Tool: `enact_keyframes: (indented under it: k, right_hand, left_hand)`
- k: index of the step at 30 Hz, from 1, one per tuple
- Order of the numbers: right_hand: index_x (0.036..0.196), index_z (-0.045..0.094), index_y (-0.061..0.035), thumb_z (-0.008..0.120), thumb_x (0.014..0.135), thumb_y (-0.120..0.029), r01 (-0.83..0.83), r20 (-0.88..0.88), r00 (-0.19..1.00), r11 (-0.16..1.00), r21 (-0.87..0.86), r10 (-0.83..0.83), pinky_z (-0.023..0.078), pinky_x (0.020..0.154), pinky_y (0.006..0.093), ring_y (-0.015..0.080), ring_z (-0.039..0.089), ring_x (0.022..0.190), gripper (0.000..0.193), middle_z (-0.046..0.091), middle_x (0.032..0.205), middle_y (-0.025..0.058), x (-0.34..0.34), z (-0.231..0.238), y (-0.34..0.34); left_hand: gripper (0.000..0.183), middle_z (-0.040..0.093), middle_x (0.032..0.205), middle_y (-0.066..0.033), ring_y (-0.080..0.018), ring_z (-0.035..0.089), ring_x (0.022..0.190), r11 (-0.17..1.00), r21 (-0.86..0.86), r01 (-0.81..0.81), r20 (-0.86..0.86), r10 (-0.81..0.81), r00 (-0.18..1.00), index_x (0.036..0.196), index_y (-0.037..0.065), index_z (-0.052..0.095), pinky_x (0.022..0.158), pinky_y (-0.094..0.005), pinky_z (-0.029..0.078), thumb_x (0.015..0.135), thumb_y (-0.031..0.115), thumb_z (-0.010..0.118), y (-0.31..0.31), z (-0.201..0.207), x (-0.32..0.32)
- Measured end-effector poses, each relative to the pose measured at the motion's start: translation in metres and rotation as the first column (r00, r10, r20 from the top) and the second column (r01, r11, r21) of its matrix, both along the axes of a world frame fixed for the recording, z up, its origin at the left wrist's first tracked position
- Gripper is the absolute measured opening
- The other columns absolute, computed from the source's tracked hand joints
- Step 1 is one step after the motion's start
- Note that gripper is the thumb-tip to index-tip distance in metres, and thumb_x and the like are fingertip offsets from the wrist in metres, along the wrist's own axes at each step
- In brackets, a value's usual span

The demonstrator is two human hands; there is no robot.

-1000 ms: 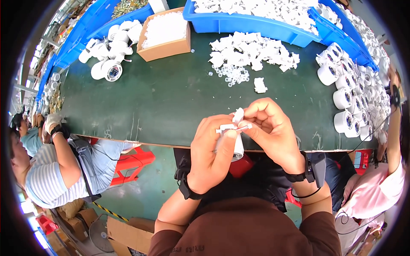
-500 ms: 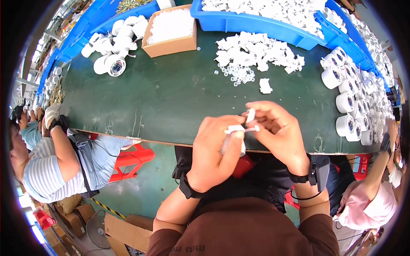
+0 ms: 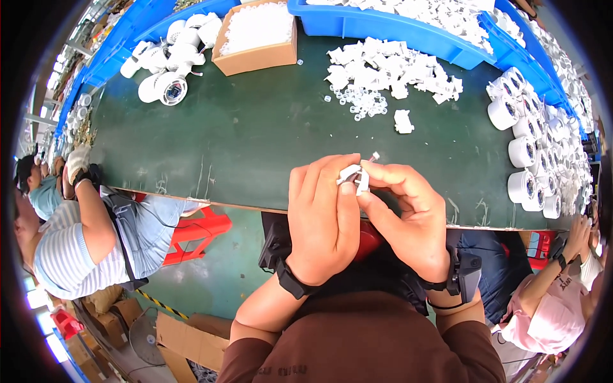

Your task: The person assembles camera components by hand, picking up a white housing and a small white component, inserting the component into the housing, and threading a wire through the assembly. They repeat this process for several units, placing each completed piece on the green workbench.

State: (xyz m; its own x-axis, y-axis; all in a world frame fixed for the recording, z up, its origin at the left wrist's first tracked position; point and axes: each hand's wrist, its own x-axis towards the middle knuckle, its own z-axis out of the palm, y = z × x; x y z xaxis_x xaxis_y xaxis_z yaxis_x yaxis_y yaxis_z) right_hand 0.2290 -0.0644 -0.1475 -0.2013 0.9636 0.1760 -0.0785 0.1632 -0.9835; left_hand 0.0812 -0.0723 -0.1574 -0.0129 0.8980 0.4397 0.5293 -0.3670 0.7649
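Both hands meet just above the near edge of the green table [image 3: 255, 140]. My left hand [image 3: 321, 220] is closed around a white plastic housing [image 3: 348, 173], most of it hidden by the fingers. Between the thumb and fingers of my right hand [image 3: 408, 214] is a small white plastic piece [image 3: 363, 183], pressed against the housing's side. A short cable with a white connector [image 3: 375, 156] sticks up past the right fingertips. Farther off on the table lie one loose white bracket [image 3: 403, 121], a cluster of clear rings [image 3: 364, 102] and a heap of white brackets [image 3: 389, 67].
Blue bins [image 3: 396, 29] of white parts line the far edge, beside a cardboard box [image 3: 255, 60] of small white pieces. White camera housings stand at the right [image 3: 522, 151] and far left [image 3: 172, 88]. Co-workers sit at left [image 3: 70, 255] and right [image 3: 543, 306].
My right hand has moved in against the left, bringing the small white piece onto the housing. The cable connector now points up and away. The view has shifted slightly.
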Motion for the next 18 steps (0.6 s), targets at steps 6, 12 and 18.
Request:
enact_keyframes:
  k: [6, 12, 18]
  right_hand:
    - [0.130, 0.061, 0.0014, 0.065, 0.091, 0.014, 0.033, 0.114, 0.993, 0.999, 0.032, -0.037, 0.050, 0.102, 0.0325, 0.0174, 0.063, 0.115, 0.041, 0.065, 0.118, 0.0079, -0.004, -0.006, -0.007]
    - [0.130, 0.061, 0.0011, 0.068, 0.092, 0.010, 0.157, 0.111, 0.977, 0.964, 0.216, -0.184, 0.048, 0.097, 0.0303, 0.0156, 0.061, 0.108, 0.039, 0.065, 0.116, 0.0086, -0.015, -0.023, -0.014]
    - [0.124, 0.067, 0.0011, 0.065, 0.095, 0.008, 0.044, -0.083, 0.996, 0.999, -0.022, -0.045, 0.051, 0.084, 0.0281, 0.0157, 0.063, 0.096, 0.030, 0.066, 0.110, 0.0113, -0.008, -0.013, -0.005]
  left_hand:
    - [0.033, 0.065, 0.114, -0.0167, -0.0351, 0.055, 0.096, 0.994, 0.108, -0.010, -0.018, 0.012, 1.000, 0.119, -0.001, 0.063, 0.089, -0.0435, 0.043, 0.097, 0.018, 0.046, 0.001, -0.014, 0.001]
    - [0.032, 0.066, 0.112, -0.0133, -0.0321, 0.055, 0.094, 0.991, 0.130, -0.014, -0.029, 0.018, 0.999, 0.116, 0.002, 0.064, 0.087, -0.0412, 0.042, 0.096, 0.023, 0.049, 0.002, -0.013, 0.005]
    - [0.028, 0.066, 0.109, -0.0131, -0.0323, 0.057, 0.094, 0.984, 0.178, 0.015, -0.094, 0.002, 0.996, 0.114, 0.001, 0.062, 0.085, -0.0412, 0.045, 0.090, 0.015, 0.063, 0.005, -0.018, -0.005]
